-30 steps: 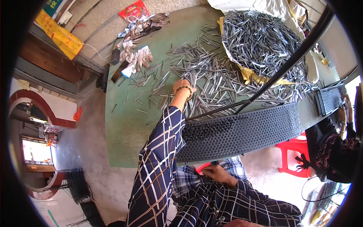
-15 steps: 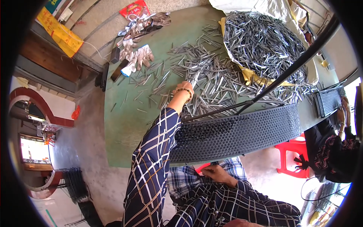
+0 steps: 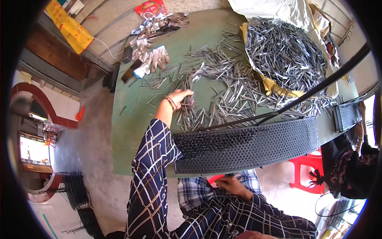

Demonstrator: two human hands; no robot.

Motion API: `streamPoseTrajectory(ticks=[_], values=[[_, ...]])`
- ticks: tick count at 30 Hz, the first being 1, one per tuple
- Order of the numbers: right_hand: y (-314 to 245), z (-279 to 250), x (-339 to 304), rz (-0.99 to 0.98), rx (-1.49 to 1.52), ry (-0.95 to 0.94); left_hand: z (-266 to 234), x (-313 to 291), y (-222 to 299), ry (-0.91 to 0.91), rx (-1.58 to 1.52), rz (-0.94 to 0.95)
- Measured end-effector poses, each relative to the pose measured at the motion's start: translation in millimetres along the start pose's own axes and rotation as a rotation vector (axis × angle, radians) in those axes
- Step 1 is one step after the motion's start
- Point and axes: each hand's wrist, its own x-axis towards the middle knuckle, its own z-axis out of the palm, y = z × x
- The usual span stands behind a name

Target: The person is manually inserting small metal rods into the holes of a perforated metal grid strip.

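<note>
My left hand [image 3: 179, 98], with a beaded bracelet at its wrist, is closed round a bunch of thin grey metal strips [image 3: 187, 88] over the green table. More loose strips [image 3: 238, 85] lie spread to its right. In front of me stands a curved black perforated panel [image 3: 278, 137]; dark pieces sit in many holes of its left half. Low in my lap, below the panel, my right hand [image 3: 230, 185] is curled beside something red [image 3: 215, 179]. What its fingers hold, if anything, cannot be made out.
A sack [image 3: 284, 51] heaped with strips lies at the back right. Used work gloves [image 3: 155, 59] rest at the back left of the table [image 3: 135, 139]. A black bar [image 3: 318, 87] crosses the right side. Another person's hand [image 3: 360, 119] is at a second panel [image 3: 346, 115].
My left hand has drawn left and slightly nearer, bringing a bunch of strips away from the pile. My right hand stays in my lap. The whole view has shifted a little.
</note>
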Motion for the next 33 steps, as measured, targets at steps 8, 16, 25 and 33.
streamPoseTrajectory(ticks=[8, 16, 25, 33], values=[[-9.2, 0.1, 2.4, 0.056, -0.036, -0.003, -41.7, -14.4, -17.9, -0.132, -0.437, 0.122], [-10.5, 6.3, 7.2, 0.092, -0.023, 0.011, -48.0, -31.4, -36.2, 0.395, -0.411, 0.596], [-12.9, 5.9, 7.0, 0.116, 0.019, 0.044, -25.6, -20.3, -48.9, 0.701, 0.017, 1.042], [-9.8, 3.7, 6.1, 0.119, -0.051, 0.023, -44.6, -1.5, -53.2, 0.823, -0.156, 0.988]])
